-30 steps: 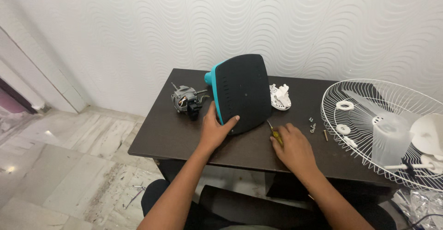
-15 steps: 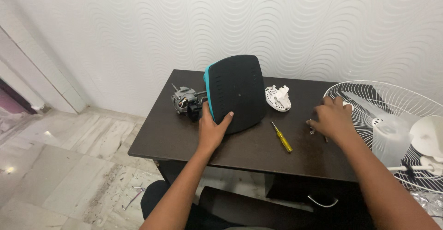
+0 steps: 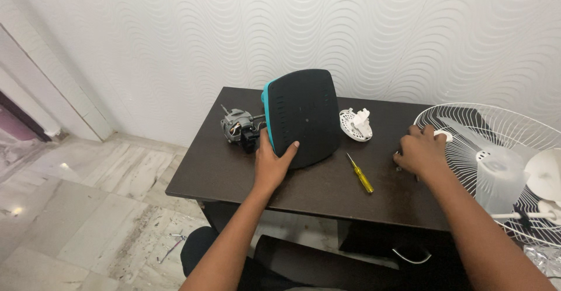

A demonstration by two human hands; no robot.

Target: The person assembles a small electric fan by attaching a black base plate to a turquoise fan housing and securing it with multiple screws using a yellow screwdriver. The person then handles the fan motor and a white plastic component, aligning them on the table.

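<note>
My left hand (image 3: 271, 163) grips the lower left edge of a black and teal fan base (image 3: 304, 115), which stands tilted up on the dark table (image 3: 234, 174). My right hand (image 3: 422, 149) rests palm down on the table's right part, over small screws, beside the white wire fan guard (image 3: 502, 151); its fingers are curled, and whether it holds anything is hidden. A yellow-handled screwdriver (image 3: 360, 174) lies on the table between my two hands.
A grey fan motor (image 3: 238, 127) sits left of the base. A white round plastic part (image 3: 356, 123) lies behind the screwdriver. White fan pieces and a translucent blade (image 3: 497, 177) rest on the guard. A textured white wall stands behind; marble floor lies to the left.
My right hand let go of the screwdriver and moved right to the screws by the fan guard. The screwdriver now lies free on the table. My left hand kept its hold.
</note>
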